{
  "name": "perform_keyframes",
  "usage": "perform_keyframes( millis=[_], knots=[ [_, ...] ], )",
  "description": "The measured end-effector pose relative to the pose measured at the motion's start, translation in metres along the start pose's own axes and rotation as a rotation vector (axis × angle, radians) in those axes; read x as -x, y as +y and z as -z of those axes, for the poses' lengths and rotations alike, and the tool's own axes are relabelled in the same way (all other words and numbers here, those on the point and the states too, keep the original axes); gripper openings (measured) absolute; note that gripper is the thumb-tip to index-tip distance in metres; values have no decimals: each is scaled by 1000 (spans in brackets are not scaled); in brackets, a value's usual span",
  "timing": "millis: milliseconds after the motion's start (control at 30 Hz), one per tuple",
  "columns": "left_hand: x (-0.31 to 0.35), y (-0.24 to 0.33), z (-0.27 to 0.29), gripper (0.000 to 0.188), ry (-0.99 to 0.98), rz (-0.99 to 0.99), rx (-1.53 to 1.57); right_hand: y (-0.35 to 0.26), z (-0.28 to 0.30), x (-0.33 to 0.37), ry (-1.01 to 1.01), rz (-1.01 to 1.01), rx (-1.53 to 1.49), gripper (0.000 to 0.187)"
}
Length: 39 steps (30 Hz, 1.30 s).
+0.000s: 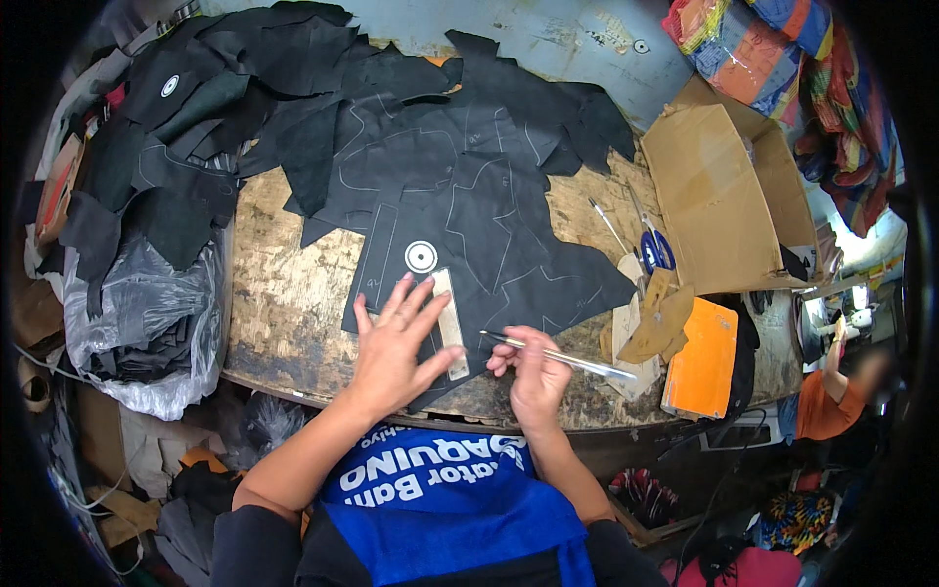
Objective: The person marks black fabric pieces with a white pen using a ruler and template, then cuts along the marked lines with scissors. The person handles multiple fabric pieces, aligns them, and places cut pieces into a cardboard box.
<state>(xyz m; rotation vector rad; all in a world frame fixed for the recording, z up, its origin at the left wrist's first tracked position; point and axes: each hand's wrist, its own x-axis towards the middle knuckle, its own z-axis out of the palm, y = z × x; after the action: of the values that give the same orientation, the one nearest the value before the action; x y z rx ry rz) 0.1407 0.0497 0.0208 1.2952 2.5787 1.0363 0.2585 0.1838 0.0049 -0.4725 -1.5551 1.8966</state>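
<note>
My left hand (pixel 391 354) lies with its fingers spread on a black leather sheet (pixel 411 210). Its fingertips and thumb touch a narrow beige strip-shaped pattern piece (pixel 450 318), partly covered by the hand. To the right, my right hand (pixel 536 383) is closed round a slim silver pen (pixel 592 366), whose tip points left, close to the strip. Pale outlines of angular and curved shapes are drawn over the leather. A white disc with black rings (pixel 421 256) rests just beyond my left fingertips.
Black leather scraps (pixel 284 59) heap up at the far left, above a clear plastic bag (pixel 147 333). Blue-handled scissors (pixel 656 249), brown pattern pieces (pixel 660 323), an orange pad (pixel 700 357) and an open cardboard box (pixel 714 196) are on the right. Another person (pixel 831 396) is at far right.
</note>
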Motion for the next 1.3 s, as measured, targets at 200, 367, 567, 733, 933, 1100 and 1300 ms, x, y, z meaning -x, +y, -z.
perform_keyframes(
  millis=[200,367,567,733,933,1100,1300],
  knots=[
    [4,-29,12,74,-283,190,-266,30,5,3,-92,33,355,12],
    [31,-72,55,75,-183,293,-187,28,7,2,-200,172,570,14],
    [38,-81,55,73,-136,240,-101,27,0,0,-184,251,602,14],
    [39,-83,57,69,-132,213,-95,27,1,-1,-185,220,605,13],
    [36,-66,54,54,93,336,-172,33,8,3,-145,168,579,15],
    [30,-58,57,46,99,431,-81,39,8,2,-118,131,520,15],
    [32,-68,60,46,85,588,18,35,6,1,-155,240,616,14]
  ],
)
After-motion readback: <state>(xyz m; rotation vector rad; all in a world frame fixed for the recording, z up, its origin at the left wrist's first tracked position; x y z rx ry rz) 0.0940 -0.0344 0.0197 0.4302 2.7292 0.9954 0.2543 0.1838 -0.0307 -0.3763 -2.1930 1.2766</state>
